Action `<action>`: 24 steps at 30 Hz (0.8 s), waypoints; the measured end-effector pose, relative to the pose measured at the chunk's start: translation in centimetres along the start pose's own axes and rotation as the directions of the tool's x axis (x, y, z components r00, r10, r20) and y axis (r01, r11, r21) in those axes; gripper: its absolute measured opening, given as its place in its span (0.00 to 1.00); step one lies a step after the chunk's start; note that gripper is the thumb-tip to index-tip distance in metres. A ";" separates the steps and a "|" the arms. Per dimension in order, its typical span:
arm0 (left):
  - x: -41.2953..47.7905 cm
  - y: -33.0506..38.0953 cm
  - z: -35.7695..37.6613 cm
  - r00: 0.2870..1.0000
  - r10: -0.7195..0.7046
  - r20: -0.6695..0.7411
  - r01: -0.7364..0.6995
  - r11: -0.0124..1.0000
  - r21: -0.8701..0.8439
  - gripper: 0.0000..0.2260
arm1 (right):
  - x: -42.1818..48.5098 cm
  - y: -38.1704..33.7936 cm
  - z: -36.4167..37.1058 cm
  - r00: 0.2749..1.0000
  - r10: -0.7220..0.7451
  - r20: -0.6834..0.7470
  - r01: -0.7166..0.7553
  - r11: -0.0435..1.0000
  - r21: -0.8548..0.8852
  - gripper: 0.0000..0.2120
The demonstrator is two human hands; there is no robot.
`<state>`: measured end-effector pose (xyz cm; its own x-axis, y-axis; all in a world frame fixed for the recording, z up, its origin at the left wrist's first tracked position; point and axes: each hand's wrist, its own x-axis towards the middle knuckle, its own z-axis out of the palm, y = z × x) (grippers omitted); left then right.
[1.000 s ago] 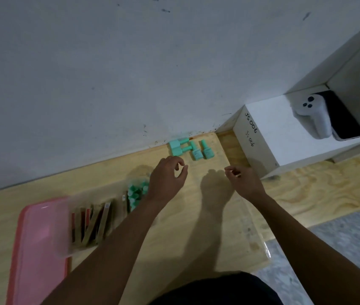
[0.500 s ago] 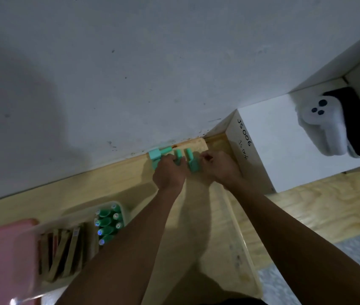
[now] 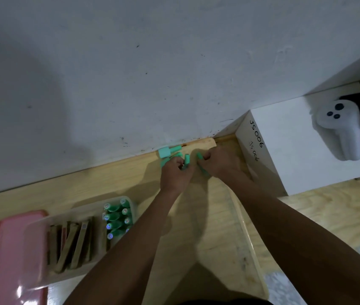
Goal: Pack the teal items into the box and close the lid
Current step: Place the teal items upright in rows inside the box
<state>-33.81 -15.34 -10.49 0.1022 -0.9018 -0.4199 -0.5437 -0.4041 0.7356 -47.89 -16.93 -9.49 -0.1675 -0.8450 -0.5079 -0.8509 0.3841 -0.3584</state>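
Note:
Several teal items (image 3: 168,151) lie against the wall at the far edge of the wooden table (image 3: 113,179). My left hand (image 3: 174,172) is closed around one of them, a teal piece (image 3: 187,161) that sticks up between its fingers. My right hand (image 3: 219,161) pinches another teal piece (image 3: 199,156) just to the right. The clear plastic box (image 3: 82,219) stands at the near left. It holds several teal items (image 3: 116,219) at its right end and brown flat pieces on the left.
A pink lid (image 3: 9,256) lies left of the box. A white block (image 3: 289,146) marked in handwriting stands right of my hands, with a white-and-black device (image 3: 341,128) on top. The grey wall (image 3: 152,73) runs along the table's far edge.
Both hands have reached forward from mid-table to the teal items by the wall and closed on them. The camera has tilted, so the box now sits lower in view.

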 end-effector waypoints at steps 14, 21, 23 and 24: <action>-9.9 -3.3 -13.1 0.995 0.080 -0.059 -0.096 0.921 -0.378 0.07 | -12.3 -1.7 3.0 0.977 -0.107 -0.186 0.204 0.729 0.654 0.17; -14.4 -8.0 -19.6 0.987 0.142 -0.079 -0.161 0.922 -0.351 0.09 | -19.6 -6.2 7.6 0.936 -0.317 -0.155 0.338 0.682 0.649 0.16; -14.9 -9.3 -20.6 0.984 0.157 -0.082 -0.176 0.925 -0.337 0.09 | -20.3 -7.1 9.1 0.923 -0.332 -0.193 0.378 0.698 0.608 0.14; -15.2 -10.0 -21.0 0.982 0.167 -0.084 -0.185 0.930 -0.319 0.08 | -20.6 -7.6 9.6 0.918 -0.332 -0.217 0.395 0.710 0.583 0.13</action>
<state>-12.47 -0.85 -0.33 0.0801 -0.9662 -0.2452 -0.2590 -0.2577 0.9309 -33.20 1.18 -3.84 0.0207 -0.9840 -0.1772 -0.3795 0.1562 -0.9119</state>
